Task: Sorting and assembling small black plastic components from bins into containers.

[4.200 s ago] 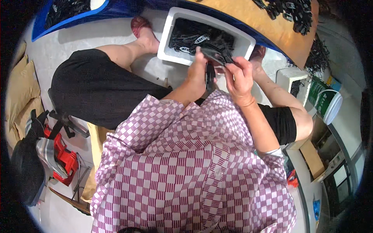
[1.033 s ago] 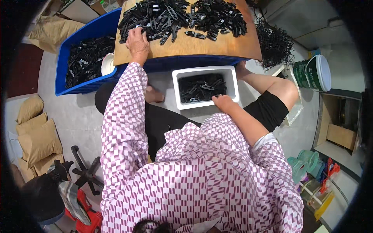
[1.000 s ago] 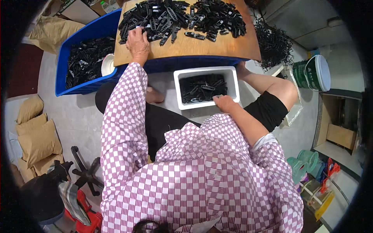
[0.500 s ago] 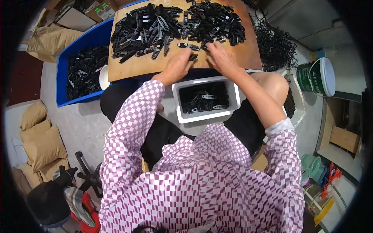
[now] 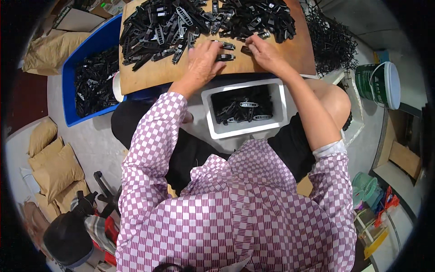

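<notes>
the left hand [image 5: 204,62] is half curled over the wooden board [image 5: 149,78], fingertips at two black pieces [image 5: 225,57]; whether it grips either cannot be told. the right hand [image 5: 267,55], fingers bent, is at another dark piece [image 5: 246,50], its hold unclear. heaped black parts [image 5: 158,34] lie beyond both hands; a white box [image 5: 248,131] sits nearer the body.

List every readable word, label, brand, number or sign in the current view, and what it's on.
Green bucket: pale lettering on its side, too blurred to read surely; not quoted.
White carton: dark print near its left edge, small and slanted; wording not copied here.
Black plastic parts on the wooden board: any markings are too small to make out.
</notes>
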The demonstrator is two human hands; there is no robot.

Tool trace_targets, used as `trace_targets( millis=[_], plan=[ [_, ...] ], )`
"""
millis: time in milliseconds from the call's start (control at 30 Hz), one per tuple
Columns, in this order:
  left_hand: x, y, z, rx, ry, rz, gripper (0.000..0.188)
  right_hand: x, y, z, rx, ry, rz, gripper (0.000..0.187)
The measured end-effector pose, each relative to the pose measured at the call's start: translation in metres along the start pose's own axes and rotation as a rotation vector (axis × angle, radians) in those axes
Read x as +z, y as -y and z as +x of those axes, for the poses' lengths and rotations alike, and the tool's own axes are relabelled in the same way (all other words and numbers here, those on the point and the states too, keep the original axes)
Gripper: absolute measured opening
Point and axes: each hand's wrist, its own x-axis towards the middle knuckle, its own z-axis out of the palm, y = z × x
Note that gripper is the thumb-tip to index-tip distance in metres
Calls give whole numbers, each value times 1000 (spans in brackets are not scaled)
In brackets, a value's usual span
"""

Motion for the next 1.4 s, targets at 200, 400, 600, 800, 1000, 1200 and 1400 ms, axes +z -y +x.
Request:
trace_targets(
  millis=[200, 400, 600, 800, 1000, 1200, 1400],
  plan=[
    [-2, 10, -10, -81, 16, 27, 22, -15, 17, -6, -102, 77, -181, 18],
    [3, 0, -7, -199, 191, -12, 21, -24, 32, -10, -272, 49, -613, 20],
    [9, -3, -10, -107, 124, -150, 20, -33, 17, -10, -293, 54, -668, 19],
    [16, -5, -6, 138, 213, -4, 23, -43, 14, -18, -261, 128, -637, 19],
    [9, -26, 1, 32, 389, 53, 25, -31, 9, -24, -235, 71, -526, 22],
    [13, -27, -3, -17, 360, -16, 25, -30, 8, -22, -182, 73, -421, 27],
    [8, -34, -3, -109, 273, -37, 29, -30, 17, -34, -144, 141, -333, 27]
  ],
)
